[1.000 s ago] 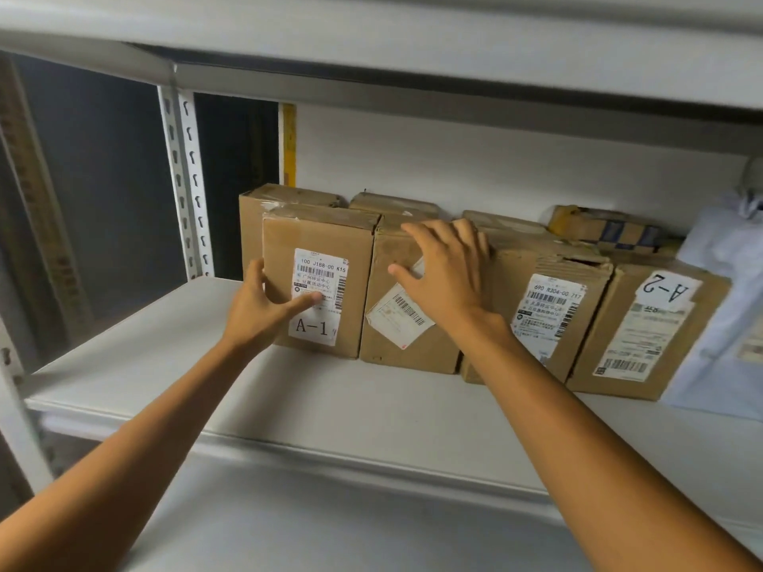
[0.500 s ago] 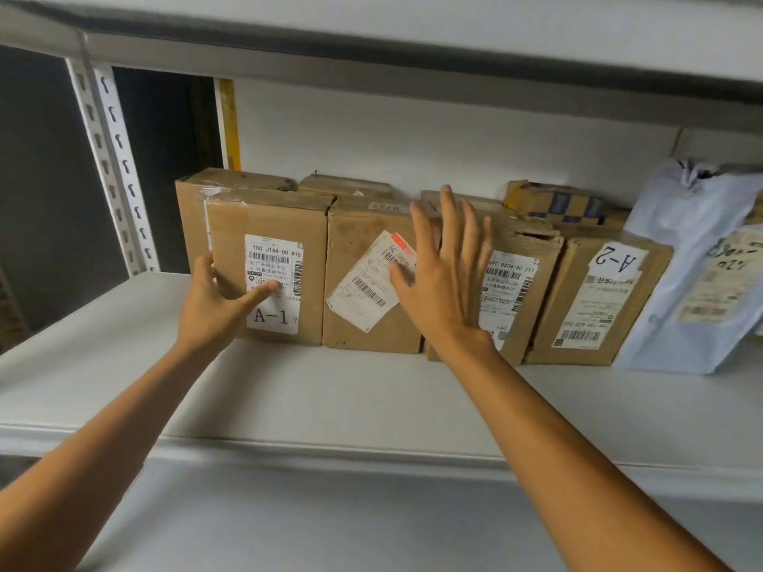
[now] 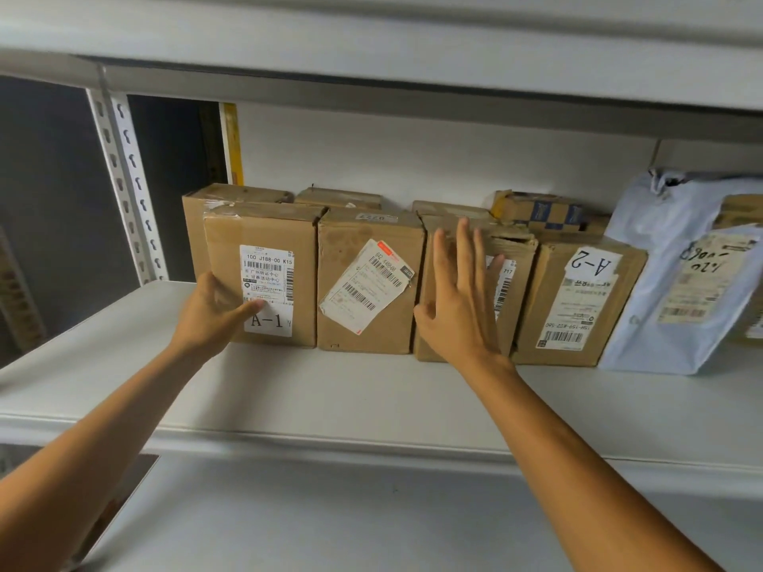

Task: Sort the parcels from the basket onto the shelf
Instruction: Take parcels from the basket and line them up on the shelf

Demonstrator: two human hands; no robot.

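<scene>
On shelf (image 3: 289, 398): left hand (image 3: 210, 313) around A-1 box (image 3: 268, 227), right hand (image 3: 458, 319) flat on third box (image 3: 521, 260).

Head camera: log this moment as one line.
left hand on brown cardboard box labelled A-1, thumb across label | right hand open at third brown cardboard box | both upright on white metal shelf

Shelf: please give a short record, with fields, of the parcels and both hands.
shelf: white, holds the row
front row, left to right: A-1 box, second box, third box, A-2 box, grey bag
left hand: holds A-1 box's left edge, thumb on label
right hand: open, fingers straight, before third box
back boxes: partly hidden
</scene>
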